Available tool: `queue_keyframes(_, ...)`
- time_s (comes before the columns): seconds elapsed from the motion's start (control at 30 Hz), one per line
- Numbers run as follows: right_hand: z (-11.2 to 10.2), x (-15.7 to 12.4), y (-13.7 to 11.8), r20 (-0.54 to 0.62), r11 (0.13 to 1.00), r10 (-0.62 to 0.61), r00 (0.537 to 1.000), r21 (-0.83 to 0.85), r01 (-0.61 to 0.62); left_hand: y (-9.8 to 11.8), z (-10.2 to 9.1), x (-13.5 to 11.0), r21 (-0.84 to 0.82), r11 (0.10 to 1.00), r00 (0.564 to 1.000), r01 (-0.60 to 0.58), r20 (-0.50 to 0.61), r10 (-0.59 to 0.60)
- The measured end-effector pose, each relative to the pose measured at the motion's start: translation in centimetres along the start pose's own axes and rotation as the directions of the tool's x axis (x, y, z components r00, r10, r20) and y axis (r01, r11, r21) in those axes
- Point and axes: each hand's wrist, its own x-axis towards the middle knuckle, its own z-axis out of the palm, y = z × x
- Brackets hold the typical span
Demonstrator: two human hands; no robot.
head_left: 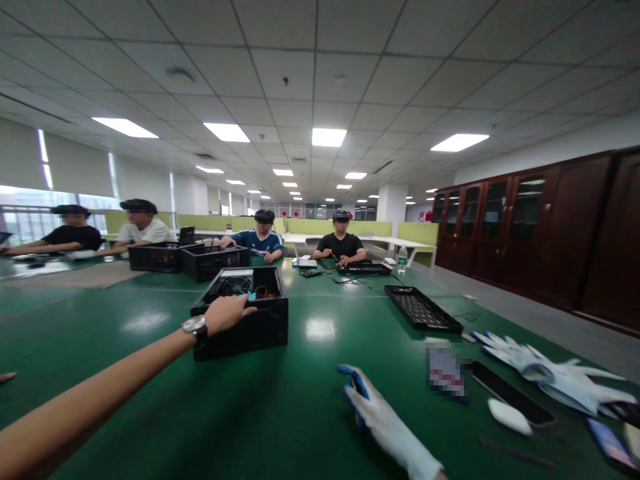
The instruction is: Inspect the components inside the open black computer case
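Observation:
An open black computer case (250, 327) with a fan inside stands on the green table (310, 400). My bare left hand (225, 313), with a wristwatch (195, 327) on that arm, reaches out and grips the case's near top rim, fingers curled over the edge. Lower down, right of centre, my right hand (370, 410) wears a white glove with blue fingertips. It hovers just above the table with its fingers curled round a small dark thing that I cannot make out.
A black perforated panel (423, 310) lies to the right. Near the right edge lie a pair of white gloves (550, 377), a dark phone (510, 395) and a white oval object (510, 417). Several people work at the far side beside two more black cases (215, 261). Dark wooden cabinets (550, 227) line the right wall.

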Motion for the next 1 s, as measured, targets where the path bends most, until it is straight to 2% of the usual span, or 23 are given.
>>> queue_keyframes(0.07, -0.4, -0.3, -0.3, 0.085, 0.994, 0.043, 0.995, 0.097, -0.051, 1.1, -2.0, -7.0, -0.028, 0.995, 0.995, -0.092, 0.027, 0.092)
queue_keyframes(0.13, -0.6, -0.7, -0.5, 0.18, 0.974, 0.094, 0.979, 0.187, -0.128, 2.1, -4.9, -13.2, -0.085, 0.978, 0.98, -0.19, 0.049, 0.195)
queue_keyframes(0.17, -0.6, -1.0, -0.7, 0.203, 0.96, 0.117, 0.972, 0.227, -0.163, 2.4, -6.4, -15.7, -0.124, 0.965, 0.97, -0.23, 0.045, 0.237)
queue_keyframes(0.23, -1.1, -1.8, -1.8, 0.179, 0.935, 0.15, 0.972, 0.294, -0.198, 2.5, -9.0, -18.7, -0.193, 0.93, 0.946, -0.313, 0.021, 0.323)
queue_keyframes(0.3, -2.2, -2.6, -3.8, 0.114, 0.92, 0.178, 0.977, 0.333, -0.206, 2.1, -10.1, -19.7, -0.201, 0.901, 0.918, -0.384, 0.027, 0.397)
queue_keyframes(0.33, -2.8, -3.0, -5.2, 0.092, 0.918, 0.186, 0.978, 0.34, -0.206, 1.8, -9.9, -19.7, -0.184, 0.888, 0.897, -0.422, 0.059, 0.439)
queue_keyframes(0.43, -4.7, -4.0, -10.9, 0.07, 0.939, 0.127, 0.989, 0.313, -0.143, 0.9, -7.2, -18.9, -0.125, 0.868, 0.835, -0.48, 0.239, 0.496)
queue_keyframes(0.5, -5.0, -4.3, -15.5, 0.103, 0.975, 0.012, 0.995, 0.218, -0.035, 0.9, -4.8, -18.3, -0.122, 0.871, 0.811, -0.476, 0.324, 0.488)
queue_keyframes(0.57, -4.2, -4.4, -19.8, 0.17, 0.99, -0.13, 0.977, 0.068, 0.12, 1.3, -3.2, -17.9, -0.113, 0.879, 0.813, -0.463, 0.34, 0.472)
queue_keyframes(0.67, -1.8, -3.7, -24.7, 0.349, 0.907, -0.296, 0.889, -0.188, 0.376, 2.0, -2.6, -17.5, -0.071, 0.884, 0.824, -0.461, 0.334, 0.457)
queue_keyframes(0.73, 0.2, -2.5, -26.3, 0.506, 0.781, -0.27, 0.819, -0.382, 0.494, 2.2, -3.5, -17.7, -0.047, 0.889, 0.821, -0.455, 0.366, 0.439)
queue_keyframes(0.8, 2.5, -1.0, -27.0, 0.612, 0.597, -0.177, 0.771, -0.556, 0.578, 2.0, -5.0, -18.7, -0.042, 0.885, 0.815, -0.464, 0.37, 0.445)
queue_keyframes(0.87, 5.0, 0.5, -26.9, 0.677, 0.425, -0.135, 0.724, -0.621, 0.659, 1.7, -7.1, -20.3, -0.051, 0.873, 0.826, -0.486, 0.301, 0.477)
queue_keyframes(0.9, 6.4, 1.3, -26.8, 0.699, 0.376, -0.132, 0.703, -0.621, 0.688, 1.5, -8.2, -21.4, -0.058, 0.867, 0.834, -0.494, 0.249, 0.492)
queue_keyframes(0.93, 7.8, 2.0, -26.7, 0.715, 0.376, -0.139, 0.685, -0.602, 0.704, 1.3, -9.3, -22.5, -0.061, 0.865, 0.843, -0.499, 0.199, 0.5)
queue_keyframes(1.0, 10.6, 3.1, -26.7, 0.711, 0.465, -0.197, 0.675, -0.538, 0.703, 0.9, -11.4, -24.6, -0.058, 0.867, 0.855, -0.495, 0.142, 0.498)
